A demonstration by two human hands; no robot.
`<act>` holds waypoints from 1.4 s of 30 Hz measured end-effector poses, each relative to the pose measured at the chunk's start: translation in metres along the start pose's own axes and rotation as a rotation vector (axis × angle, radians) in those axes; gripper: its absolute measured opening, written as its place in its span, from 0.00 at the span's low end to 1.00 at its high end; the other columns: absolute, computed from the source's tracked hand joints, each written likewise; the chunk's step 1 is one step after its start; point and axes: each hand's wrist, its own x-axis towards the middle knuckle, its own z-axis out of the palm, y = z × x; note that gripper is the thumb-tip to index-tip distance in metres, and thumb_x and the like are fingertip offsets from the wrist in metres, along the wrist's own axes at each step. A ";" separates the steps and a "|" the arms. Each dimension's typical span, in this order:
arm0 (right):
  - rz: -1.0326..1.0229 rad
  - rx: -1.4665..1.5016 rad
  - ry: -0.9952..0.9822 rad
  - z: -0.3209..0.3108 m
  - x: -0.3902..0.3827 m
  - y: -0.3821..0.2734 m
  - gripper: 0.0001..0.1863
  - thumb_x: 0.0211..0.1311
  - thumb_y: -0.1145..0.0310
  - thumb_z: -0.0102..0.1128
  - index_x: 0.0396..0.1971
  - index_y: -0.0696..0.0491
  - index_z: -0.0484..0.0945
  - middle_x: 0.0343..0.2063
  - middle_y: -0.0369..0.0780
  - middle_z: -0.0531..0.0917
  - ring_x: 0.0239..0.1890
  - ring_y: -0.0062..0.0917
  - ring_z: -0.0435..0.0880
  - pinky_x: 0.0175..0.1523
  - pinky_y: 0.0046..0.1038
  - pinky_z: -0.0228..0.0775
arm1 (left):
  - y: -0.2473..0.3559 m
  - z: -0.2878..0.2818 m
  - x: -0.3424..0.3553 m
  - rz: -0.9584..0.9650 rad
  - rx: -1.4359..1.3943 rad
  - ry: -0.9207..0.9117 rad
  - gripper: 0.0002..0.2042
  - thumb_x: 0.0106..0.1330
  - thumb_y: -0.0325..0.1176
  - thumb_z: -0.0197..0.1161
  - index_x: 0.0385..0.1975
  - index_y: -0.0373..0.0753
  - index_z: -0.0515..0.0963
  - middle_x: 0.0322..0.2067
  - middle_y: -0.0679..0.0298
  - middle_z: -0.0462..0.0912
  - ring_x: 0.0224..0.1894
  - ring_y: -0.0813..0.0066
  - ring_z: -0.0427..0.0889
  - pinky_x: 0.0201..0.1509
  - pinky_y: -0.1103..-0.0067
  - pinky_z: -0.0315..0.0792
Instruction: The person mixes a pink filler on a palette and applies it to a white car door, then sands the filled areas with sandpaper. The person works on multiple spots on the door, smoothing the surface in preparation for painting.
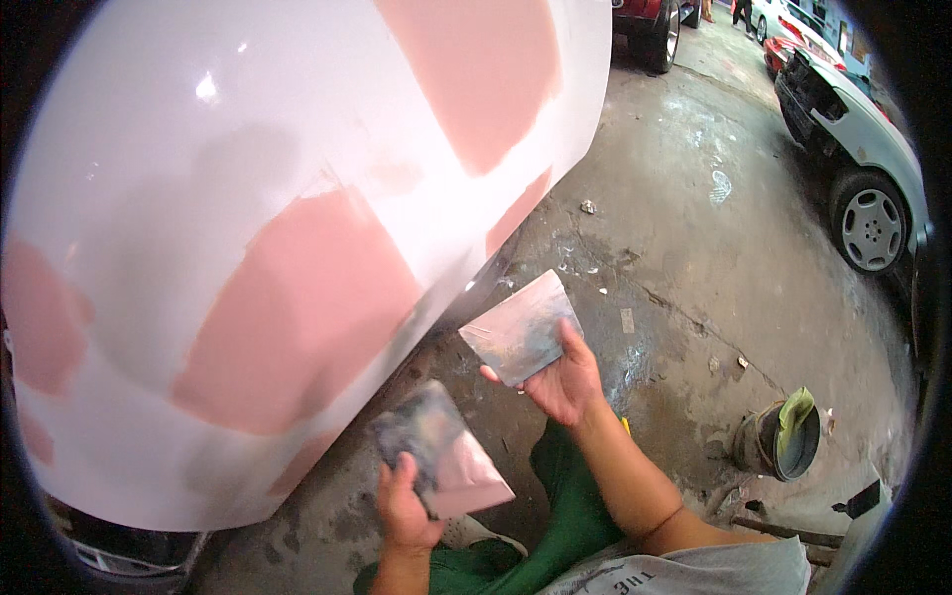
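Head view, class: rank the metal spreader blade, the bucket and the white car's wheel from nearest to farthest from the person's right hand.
From the right hand:
1. Metal spreader blade, held in its fingers.
2. Bucket, on the floor to the right.
3. White car's wheel, far upper right.

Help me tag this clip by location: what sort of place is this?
Most likely a car body repair shop. A white car panel carries pink filler patches, the left hand and right hand each hold a spreader, and a white car stands on the stained concrete floor.
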 end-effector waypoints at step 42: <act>-1.665 -1.998 -0.397 -0.024 0.241 0.033 0.49 0.68 0.29 0.32 0.74 0.57 0.52 0.75 0.51 0.52 0.78 0.44 0.43 0.79 0.48 0.23 | 0.017 -0.128 -0.056 0.249 0.234 0.225 0.25 0.70 0.43 0.61 0.58 0.29 0.71 0.52 0.56 0.79 0.54 0.59 0.77 0.59 0.63 0.70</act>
